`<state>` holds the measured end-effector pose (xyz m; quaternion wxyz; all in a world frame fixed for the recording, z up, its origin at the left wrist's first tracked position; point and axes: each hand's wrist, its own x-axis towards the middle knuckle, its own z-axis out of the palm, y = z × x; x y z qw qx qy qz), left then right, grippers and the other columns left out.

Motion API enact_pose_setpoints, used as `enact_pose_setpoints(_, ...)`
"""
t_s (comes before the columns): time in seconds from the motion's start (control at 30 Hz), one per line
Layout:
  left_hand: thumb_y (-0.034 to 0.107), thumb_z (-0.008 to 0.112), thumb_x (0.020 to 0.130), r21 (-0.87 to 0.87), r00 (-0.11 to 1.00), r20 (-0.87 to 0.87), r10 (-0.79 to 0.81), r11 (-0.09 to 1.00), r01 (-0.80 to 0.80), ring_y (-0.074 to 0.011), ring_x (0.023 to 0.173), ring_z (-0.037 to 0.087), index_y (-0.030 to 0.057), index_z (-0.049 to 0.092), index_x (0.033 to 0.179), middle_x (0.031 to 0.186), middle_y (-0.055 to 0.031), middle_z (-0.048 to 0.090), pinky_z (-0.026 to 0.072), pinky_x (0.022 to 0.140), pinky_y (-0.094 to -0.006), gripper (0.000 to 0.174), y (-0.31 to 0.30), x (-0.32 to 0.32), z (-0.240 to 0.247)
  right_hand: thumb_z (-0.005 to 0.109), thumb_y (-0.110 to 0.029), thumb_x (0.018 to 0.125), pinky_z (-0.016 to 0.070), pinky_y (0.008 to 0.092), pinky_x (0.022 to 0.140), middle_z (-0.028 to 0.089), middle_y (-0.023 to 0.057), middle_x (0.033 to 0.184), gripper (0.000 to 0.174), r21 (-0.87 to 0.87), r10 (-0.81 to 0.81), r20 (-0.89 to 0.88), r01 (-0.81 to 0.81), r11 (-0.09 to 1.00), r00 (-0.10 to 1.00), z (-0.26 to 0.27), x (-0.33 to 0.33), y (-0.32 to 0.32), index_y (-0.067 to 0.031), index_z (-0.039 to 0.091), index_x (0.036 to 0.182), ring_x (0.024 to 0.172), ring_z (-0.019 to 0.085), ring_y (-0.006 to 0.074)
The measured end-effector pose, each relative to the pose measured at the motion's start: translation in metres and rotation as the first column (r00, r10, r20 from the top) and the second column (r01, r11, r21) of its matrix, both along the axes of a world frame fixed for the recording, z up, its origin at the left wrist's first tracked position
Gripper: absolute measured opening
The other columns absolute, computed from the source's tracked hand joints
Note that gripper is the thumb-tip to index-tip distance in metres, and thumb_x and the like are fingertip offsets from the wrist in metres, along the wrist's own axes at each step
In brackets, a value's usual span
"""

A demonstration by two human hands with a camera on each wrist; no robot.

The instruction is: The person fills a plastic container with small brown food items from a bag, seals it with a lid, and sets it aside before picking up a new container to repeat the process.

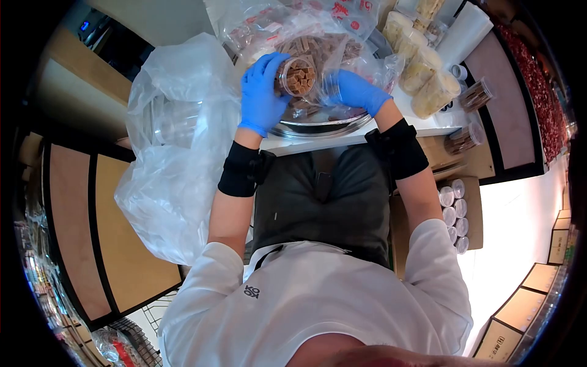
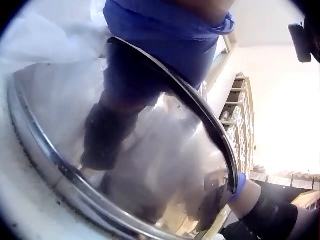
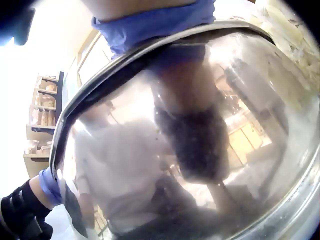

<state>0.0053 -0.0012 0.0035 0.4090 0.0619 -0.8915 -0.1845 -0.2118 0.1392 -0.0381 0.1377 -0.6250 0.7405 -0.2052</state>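
Note:
My gloved left hand (image 1: pixel 263 92) grips a clear round jar (image 1: pixel 298 77) packed with short brown sticks, its open mouth facing up at me in the head view. Opposite it, my gloved right hand (image 1: pixel 361 93) reaches in over the basin, fingers pointing toward the jar. Clear plastic blurs its fingertips, so I cannot tell whether they hold anything. Loose brown sticks (image 1: pixel 302 46) lie in clear plastic inside the large shiny metal basin (image 1: pixel 318 130). Both wrist views look at the outside of the basin (image 2: pixel 150 165), its curved wall (image 3: pixel 130 150) hiding the fingers.
A big translucent bag (image 1: pixel 177 183) with clear containers stands left of the basin. On the right are several jars of pale pieces (image 1: pixel 434 92), a white roll (image 1: pixel 468 33) and jars of brown sticks (image 1: pixel 477 95). Lidded jars (image 1: pixel 452 214) fill a box lower right.

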Motion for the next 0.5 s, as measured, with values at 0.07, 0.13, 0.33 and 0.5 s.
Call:
enact_pose_setpoints(0.07,0.005,0.081,0.062,-0.023,1.0,-0.025,0.017,1.0,-0.018,-0.0334,0.119,0.053,0.0141,0.054,0.13,0.128,-0.0106,0.058,0.0419,0.1,-0.0423,0.073,0.002,0.001,0.001,0.066,-0.023,0.082,0.0504,0.0437,0.087,0.066,0.0257,0.103,0.032,0.003,-0.078,-0.155,0.079,0.997,0.985,-0.01,-0.004,0.004,-0.0005,0.069,0.105,0.096,0.064,0.0405)
enact_pose_setpoints(0.13,0.012,0.082,0.061,-0.049,0.987,0.028,0.16,0.986,-0.159,-0.031,0.117,0.053,0.0182,0.053,0.132,0.125,-0.0096,0.057,0.0378,0.1,-0.043,0.077,0.005,0.004,0.001,0.065,-0.022,0.082,0.0504,0.0435,0.088,0.066,0.0261,0.105,0.033,-0.002,-0.142,-0.305,0.149,0.989,0.942,0.0,0.008,0.009,-0.0002,0.068,0.106,0.097,0.064,0.0405)
enact_pose_setpoints(0.33,0.02,0.084,0.06,-0.086,0.958,0.157,0.241,0.97,-0.229,-0.0308,0.112,0.053,0.0236,0.053,0.133,0.116,-0.0106,0.057,0.037,0.098,-0.0434,0.079,0.002,0.002,0.0,0.064,-0.022,0.082,0.0497,0.0434,0.091,0.064,0.0258,0.112,0.038,0.189,-0.084,-0.255,0.135,0.973,0.963,0.011,0.007,0.009,-0.0018,0.065,0.114,0.104,0.063,0.0409)
enact_pose_setpoints(0.5,0.013,0.083,0.06,0.019,0.982,0.125,0.142,0.989,-0.146,-0.0321,0.116,0.052,0.0189,0.053,0.132,0.122,-0.0125,0.055,0.042,0.098,-0.0421,0.079,0.001,0.003,0.001,0.062,-0.022,0.084,0.0496,0.0433,0.089,0.067,0.02,0.111,0.028,0.162,-0.2,-0.277,0.251,0.954,0.94,0.019,0.018,0.013,-0.0065,0.07,0.107,0.098,0.065,0.0392)
